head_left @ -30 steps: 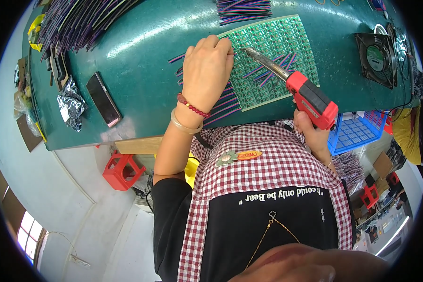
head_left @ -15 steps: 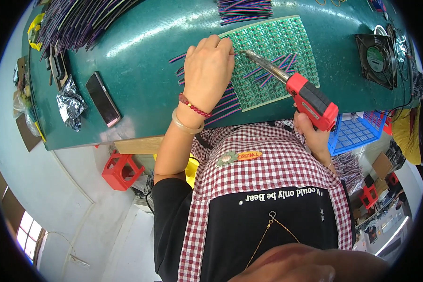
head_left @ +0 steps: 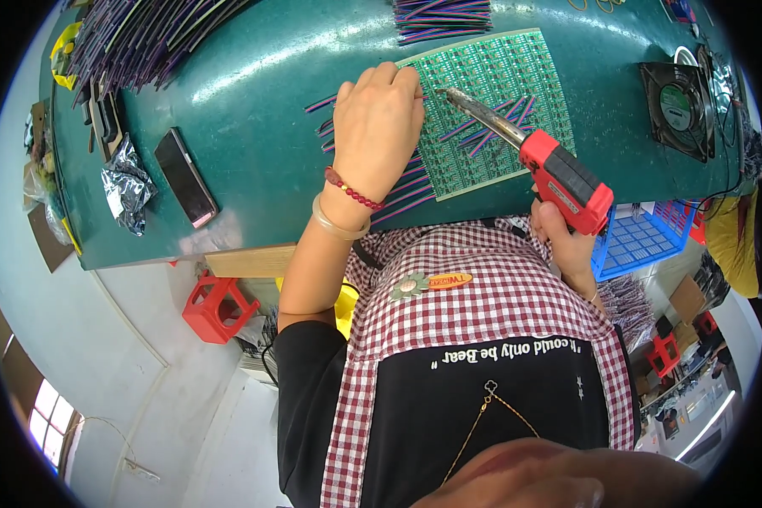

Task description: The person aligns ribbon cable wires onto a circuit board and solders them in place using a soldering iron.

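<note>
A sheet of small green circuit boards point(head_left: 516, 72) lies on the table. My left hand point(head_left: 377, 127) is over its left edge, fingers pinched together on a thin multicoloured wire point(head_left: 320, 103) whose end shows just past the fingertips; most of it is hidden under the hand. My right hand point(head_left: 563, 241) is wrapped round the handle of a red and black soldering gun point(head_left: 567, 182). The gun's metal tip points at the sheet, close to my left fingertips. A row of wires point(head_left: 411, 190) runs off the sheet's left edge, and several loose wires point(head_left: 487, 123) lie across its middle.
Bundles of wires lie at the far left point(head_left: 144, 38) and at the far middle point(head_left: 440, 19). On the left are a phone point(head_left: 186, 178) and crumpled foil point(head_left: 129, 188). A black fan point(head_left: 677, 110) stands at the right, with a blue crate point(head_left: 643, 241) below the table edge.
The soldering gun has shifted slightly to the right, its tip drawing a little away from my left fingertips. My left hand has barely moved.
</note>
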`<state>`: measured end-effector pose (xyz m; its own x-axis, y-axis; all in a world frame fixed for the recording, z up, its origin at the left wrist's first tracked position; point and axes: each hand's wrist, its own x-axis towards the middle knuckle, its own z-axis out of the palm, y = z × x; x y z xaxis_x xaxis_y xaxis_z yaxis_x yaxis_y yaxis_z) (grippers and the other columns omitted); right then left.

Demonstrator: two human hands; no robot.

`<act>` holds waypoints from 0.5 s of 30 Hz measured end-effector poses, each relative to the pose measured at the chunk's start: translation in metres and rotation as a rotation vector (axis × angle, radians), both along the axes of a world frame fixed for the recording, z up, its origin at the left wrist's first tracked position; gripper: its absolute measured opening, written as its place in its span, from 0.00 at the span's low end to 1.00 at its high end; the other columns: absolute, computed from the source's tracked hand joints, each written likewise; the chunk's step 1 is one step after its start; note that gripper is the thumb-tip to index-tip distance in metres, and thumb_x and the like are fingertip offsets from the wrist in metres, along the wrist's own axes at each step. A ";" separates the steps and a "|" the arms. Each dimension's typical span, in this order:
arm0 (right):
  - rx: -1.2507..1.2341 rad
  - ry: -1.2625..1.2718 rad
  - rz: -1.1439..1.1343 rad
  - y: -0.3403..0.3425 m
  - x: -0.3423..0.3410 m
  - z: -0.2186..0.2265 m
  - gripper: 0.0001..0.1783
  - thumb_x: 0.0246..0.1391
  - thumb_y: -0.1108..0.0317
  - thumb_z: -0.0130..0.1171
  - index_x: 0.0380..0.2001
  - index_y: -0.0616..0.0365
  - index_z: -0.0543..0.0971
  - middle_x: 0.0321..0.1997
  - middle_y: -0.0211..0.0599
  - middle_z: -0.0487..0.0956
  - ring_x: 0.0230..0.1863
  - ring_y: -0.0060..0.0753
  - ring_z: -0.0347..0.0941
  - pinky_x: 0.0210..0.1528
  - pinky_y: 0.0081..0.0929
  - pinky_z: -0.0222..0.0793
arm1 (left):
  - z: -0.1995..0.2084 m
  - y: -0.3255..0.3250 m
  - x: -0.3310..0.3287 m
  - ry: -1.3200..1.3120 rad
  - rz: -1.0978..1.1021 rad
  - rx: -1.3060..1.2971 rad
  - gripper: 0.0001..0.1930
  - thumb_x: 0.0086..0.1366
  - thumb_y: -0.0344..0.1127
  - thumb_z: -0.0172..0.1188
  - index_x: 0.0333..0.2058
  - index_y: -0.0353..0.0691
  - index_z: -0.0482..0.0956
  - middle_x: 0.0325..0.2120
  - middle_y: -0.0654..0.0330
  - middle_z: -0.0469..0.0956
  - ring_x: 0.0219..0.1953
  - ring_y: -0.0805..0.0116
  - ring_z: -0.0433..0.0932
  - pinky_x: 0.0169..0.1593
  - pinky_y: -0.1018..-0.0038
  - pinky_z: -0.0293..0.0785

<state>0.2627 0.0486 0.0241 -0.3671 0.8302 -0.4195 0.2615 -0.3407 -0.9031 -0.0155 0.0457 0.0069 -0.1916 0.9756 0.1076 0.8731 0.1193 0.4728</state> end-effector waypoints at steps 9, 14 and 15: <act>-0.099 0.040 0.002 0.006 -0.006 0.003 0.14 0.49 0.71 0.64 0.40 0.61 0.76 0.29 0.25 0.76 0.28 0.15 0.69 0.29 0.18 0.66 | 0.002 -0.001 0.001 0.004 0.005 -0.037 0.04 0.51 0.28 0.59 0.24 0.39 0.72 0.23 0.59 0.72 0.31 0.59 0.73 0.34 0.65 0.65; -0.015 0.031 0.005 0.005 -0.014 -0.002 0.14 0.50 0.71 0.63 0.40 0.60 0.76 0.28 0.24 0.75 0.26 0.14 0.69 0.27 0.17 0.65 | 0.001 -0.001 0.001 0.008 0.001 -0.064 0.03 0.52 0.29 0.59 0.25 0.39 0.73 0.25 0.59 0.73 0.33 0.60 0.74 0.36 0.65 0.66; 0.002 0.034 0.004 0.005 -0.015 -0.003 0.14 0.50 0.71 0.63 0.40 0.60 0.76 0.28 0.24 0.75 0.24 0.14 0.68 0.26 0.17 0.64 | 0.001 -0.001 0.001 0.008 0.002 -0.062 0.03 0.52 0.29 0.59 0.25 0.39 0.73 0.25 0.59 0.73 0.33 0.60 0.74 0.36 0.66 0.66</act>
<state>0.2474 0.0533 0.0214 -0.3843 0.8296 -0.4050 0.2315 -0.3381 -0.9122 -0.0143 0.0450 0.0081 -0.1930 0.9800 0.0486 0.8764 0.1499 0.4576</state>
